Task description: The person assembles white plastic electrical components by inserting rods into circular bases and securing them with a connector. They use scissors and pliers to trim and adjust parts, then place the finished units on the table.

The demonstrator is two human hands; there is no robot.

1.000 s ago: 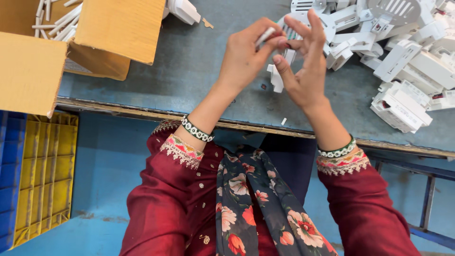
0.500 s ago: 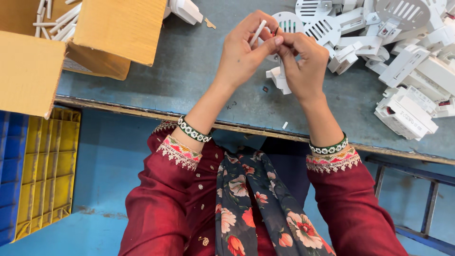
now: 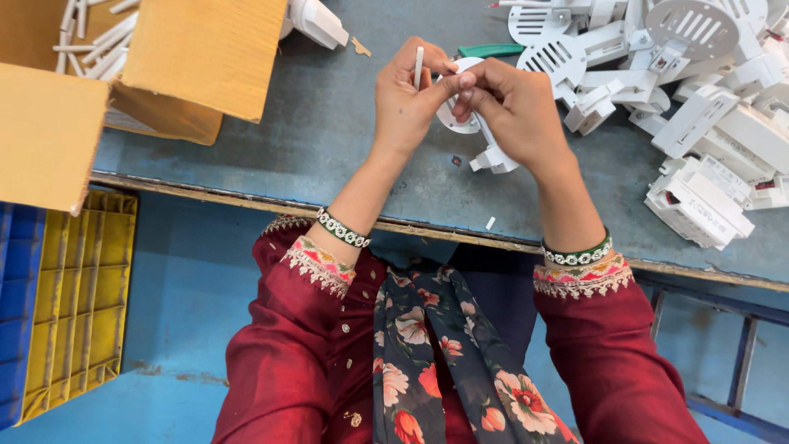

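Note:
My left hand (image 3: 407, 99) pinches a short white plastic rod (image 3: 418, 66) that stands upright between thumb and fingers. My right hand (image 3: 514, 107) meets it fingertip to fingertip and grips a white plastic part with a round disc (image 3: 456, 119) and a small clip end (image 3: 493, 158) that sticks out below the palm. Both hands hover over the grey-blue worktable (image 3: 329, 140), close to its middle. How the rod and the white part touch is hidden by the fingers.
An open cardboard box (image 3: 189, 57) with several white rods (image 3: 82, 37) stands at the back left. A heap of white plastic housings and grilles (image 3: 699, 90) fills the right. A green-handled tool (image 3: 485, 51) lies behind the hands. Yellow (image 3: 74, 304) and blue (image 3: 12, 312) crates sit on the floor at left.
Both hands have drawn together and moved slightly left. The rod, earlier tilted at the left fingertips, now stands upright, and the right hand has closed on the white part.

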